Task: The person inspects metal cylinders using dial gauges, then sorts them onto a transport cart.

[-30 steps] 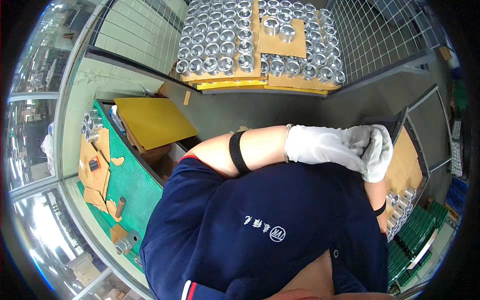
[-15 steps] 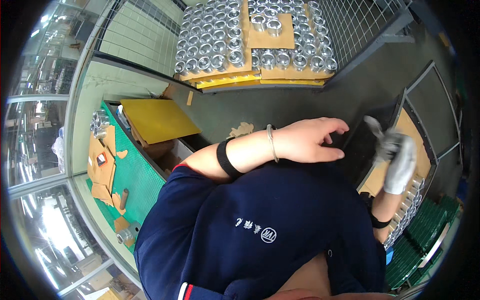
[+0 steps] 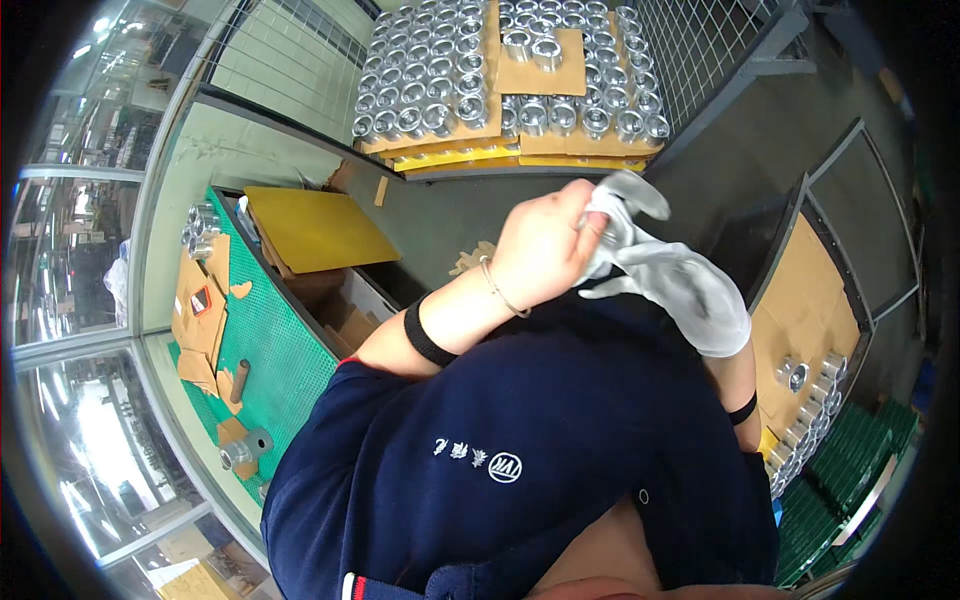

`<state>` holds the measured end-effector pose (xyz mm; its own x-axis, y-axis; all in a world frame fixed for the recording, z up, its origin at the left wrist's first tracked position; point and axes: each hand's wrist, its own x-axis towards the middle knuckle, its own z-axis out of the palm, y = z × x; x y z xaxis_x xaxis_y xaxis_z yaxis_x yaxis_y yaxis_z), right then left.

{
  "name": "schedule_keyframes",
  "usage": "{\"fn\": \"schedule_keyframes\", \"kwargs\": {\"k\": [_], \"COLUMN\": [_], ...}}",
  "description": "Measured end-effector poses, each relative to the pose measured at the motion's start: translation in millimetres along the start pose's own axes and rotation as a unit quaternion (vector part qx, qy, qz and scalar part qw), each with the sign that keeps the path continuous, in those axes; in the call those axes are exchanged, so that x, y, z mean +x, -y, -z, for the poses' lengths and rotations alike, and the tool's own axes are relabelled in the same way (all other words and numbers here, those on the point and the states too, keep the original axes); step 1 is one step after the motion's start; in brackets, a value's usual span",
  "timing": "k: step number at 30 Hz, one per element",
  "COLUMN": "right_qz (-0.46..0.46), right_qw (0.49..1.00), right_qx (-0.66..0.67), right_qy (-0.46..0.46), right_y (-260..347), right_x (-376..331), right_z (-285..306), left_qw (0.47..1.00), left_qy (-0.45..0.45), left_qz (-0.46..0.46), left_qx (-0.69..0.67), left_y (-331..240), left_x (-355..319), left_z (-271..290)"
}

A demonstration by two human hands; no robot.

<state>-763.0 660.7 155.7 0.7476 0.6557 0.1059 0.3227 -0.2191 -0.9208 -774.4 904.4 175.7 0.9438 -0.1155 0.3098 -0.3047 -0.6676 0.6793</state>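
Note:
My left hand (image 3: 545,245) is bare, with its fingers closed on a loose white and grey work glove (image 3: 632,195) in front of my chest. A similar white glove covers my right hand (image 3: 690,295), which reaches in from the right and meets the loose glove with its fingers. The fabrics overlap, so the exact grip of the right fingertips is partly hidden. Black bands circle both arms, and a pale bangle (image 3: 497,288) sits on my left wrist.
Ahead, a caged pallet holds rows of shiny metal cylinders (image 3: 412,122). Left stands a green-topped bench (image 3: 285,350) with cardboard, a grey cylindrical part (image 3: 245,450) and a yellow board (image 3: 315,230). At right, a cardboard-lined bin (image 3: 815,290) holds more metal parts beside green stacked trays (image 3: 850,480).
My right hand has come leftward with the loose glove to meet my left hand. The left hand, earlier free with fingers apart, has risen slightly and closed on the glove.

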Motion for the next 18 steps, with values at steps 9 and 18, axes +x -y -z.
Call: {"fn": "schedule_keyframes", "kwargs": {"k": [9, 18], "right_qz": [-0.13, 0.012], "right_qw": [0.982, 0.993], "right_qx": [0.13, 0.099], "right_qy": [-0.043, -0.059], "right_y": [-16, 35], "right_x": [-24, 12], "right_z": [10, -31], "left_qw": [0.99, 0.935], "left_qy": [-0.082, 0.312], "left_qz": [0.115, -0.101], "left_qx": [-0.015, -0.131], "left_y": [32, -25], "left_x": [2, 7], "left_z": [24, -13]}}
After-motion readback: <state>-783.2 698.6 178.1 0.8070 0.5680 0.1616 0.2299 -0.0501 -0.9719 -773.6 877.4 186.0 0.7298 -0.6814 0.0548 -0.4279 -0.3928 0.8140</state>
